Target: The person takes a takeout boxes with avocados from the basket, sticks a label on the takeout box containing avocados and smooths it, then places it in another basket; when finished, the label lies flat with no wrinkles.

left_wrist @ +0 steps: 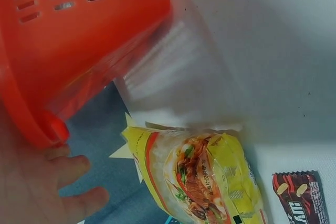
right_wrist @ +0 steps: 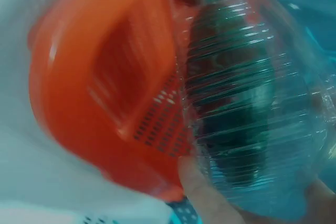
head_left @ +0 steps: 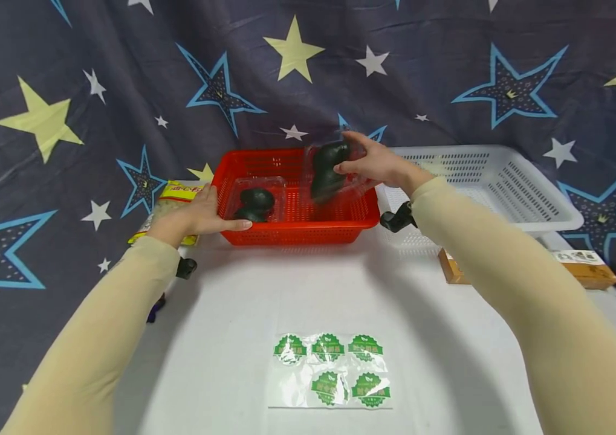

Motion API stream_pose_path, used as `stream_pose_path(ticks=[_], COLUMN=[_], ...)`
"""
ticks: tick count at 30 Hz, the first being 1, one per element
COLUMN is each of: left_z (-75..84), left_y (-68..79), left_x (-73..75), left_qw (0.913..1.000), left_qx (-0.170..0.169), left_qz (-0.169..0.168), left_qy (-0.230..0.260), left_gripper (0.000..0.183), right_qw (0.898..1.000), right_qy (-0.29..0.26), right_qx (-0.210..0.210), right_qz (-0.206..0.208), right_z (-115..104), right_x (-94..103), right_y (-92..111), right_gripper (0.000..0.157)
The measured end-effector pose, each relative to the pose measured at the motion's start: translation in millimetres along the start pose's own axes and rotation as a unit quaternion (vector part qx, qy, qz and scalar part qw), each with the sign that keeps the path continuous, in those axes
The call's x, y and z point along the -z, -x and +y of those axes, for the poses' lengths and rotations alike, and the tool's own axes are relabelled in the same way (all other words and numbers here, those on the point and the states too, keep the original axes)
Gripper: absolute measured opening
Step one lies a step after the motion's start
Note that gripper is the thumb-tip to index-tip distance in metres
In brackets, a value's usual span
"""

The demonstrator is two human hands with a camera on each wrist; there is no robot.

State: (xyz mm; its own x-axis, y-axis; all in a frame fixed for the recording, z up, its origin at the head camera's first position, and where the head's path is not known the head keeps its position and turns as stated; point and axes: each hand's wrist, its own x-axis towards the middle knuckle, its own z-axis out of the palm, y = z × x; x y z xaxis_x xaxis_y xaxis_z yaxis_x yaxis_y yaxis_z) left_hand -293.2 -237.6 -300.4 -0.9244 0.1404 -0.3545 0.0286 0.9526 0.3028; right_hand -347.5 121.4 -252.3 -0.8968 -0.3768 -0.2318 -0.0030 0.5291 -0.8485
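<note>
My right hand (head_left: 370, 160) grips a clear plastic box (right_wrist: 286, 129) with dark green, avocado-like fruits (head_left: 326, 172) inside. It holds the box tilted over the right half of a red basket (head_left: 291, 234). A second clear box (head_left: 278, 208) with similar dark fruits (head_left: 257, 199) sits in the basket's left half. At the basket's left end, my left hand (head_left: 196, 214) holds the rim, its thumb lying over the front edge. In the left wrist view, several fingertips (left_wrist: 86, 200) show outside the red rim.
A white basket (head_left: 536, 226) stands right of the red one, behind a brown box (head_left: 585, 272). On the left lie a yellow food packet (left_wrist: 197, 177) and a small dark-red snack wrapper (left_wrist: 299, 195). A sheet of green round stickers (head_left: 291, 389) lies at the front.
</note>
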Motion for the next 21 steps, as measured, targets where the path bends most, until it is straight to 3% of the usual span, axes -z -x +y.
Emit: stream_pose_path(ticks=[7, 11, 16, 21], left_z=[-0.1, -1.2, -0.8, -1.3], left_y=[0.6, 0.2, -0.8, -0.8], left_x=[0.2, -0.7, -1.7, -2.4], left_qw=[1.0, 1.0, 1.0, 1.0], left_qx=[0.005, 0.005, 0.005, 0.006], left_qz=[-0.007, -0.002, 0.002, -0.001], left_qy=[0.001, -0.002, -0.004, -0.004], left_gripper=[0.142, 0.142, 0.143, 0.145], right_qw=[0.999, 0.997, 0.993, 0.986], right_qy=[0.023, -0.025, -0.07, -0.102], right_qx=[0.03, 0.063, 0.095, 0.134], right_qz=[0.03, 0.019, 0.013, -0.018], right_z=[-12, -11, 7, 44], right_x=[21.1, 20.5, 2.0, -28.6], right_y=[32, 65, 118, 166], right_gripper=[0.084, 0.08, 0.076, 0.077])
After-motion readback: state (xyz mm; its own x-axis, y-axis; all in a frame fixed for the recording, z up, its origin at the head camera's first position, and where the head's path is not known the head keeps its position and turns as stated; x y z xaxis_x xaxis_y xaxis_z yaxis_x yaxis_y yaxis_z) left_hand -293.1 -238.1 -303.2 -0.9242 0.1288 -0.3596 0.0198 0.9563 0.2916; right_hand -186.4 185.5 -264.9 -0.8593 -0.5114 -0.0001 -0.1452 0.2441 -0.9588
